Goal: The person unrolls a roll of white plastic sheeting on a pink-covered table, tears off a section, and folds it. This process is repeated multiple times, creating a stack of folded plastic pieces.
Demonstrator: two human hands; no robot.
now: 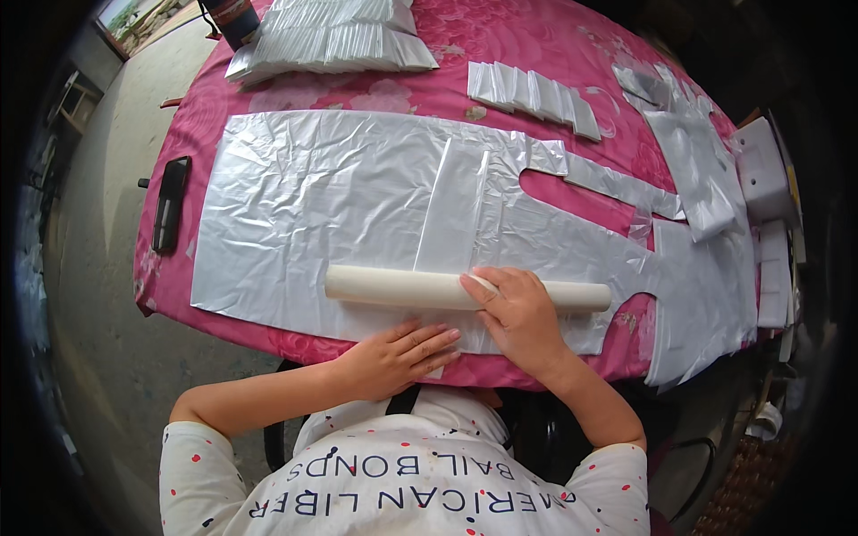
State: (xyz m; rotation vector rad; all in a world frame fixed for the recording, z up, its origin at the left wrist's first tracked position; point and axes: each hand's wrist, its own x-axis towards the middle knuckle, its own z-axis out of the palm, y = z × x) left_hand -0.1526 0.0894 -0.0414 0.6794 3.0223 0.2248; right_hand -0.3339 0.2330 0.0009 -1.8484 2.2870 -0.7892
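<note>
A large stack of silvery-white plastic vest-type bags (286, 196) lies spread flat on the table, with its handle loops toward the right. Across its near part rests a white tube (393, 288), lying left to right. My right hand (521, 313) is closed around the right half of this tube, its thumb and fingers over the top. My left hand (402, 357) lies flat, fingers stretched out, on the near edge of the bags just below the tube. Beyond the tube, a folded white plastic bag (447, 205) lies on top of the spread bags.
A pink flowered cloth (429, 89) covers the table. Folded bags stand in a large pile (331, 45) at the far left and a short row (534, 94) at the far right. A dark phone (171, 205) lies left. More bags (706, 286) and white boxes (764, 170) are at right.
</note>
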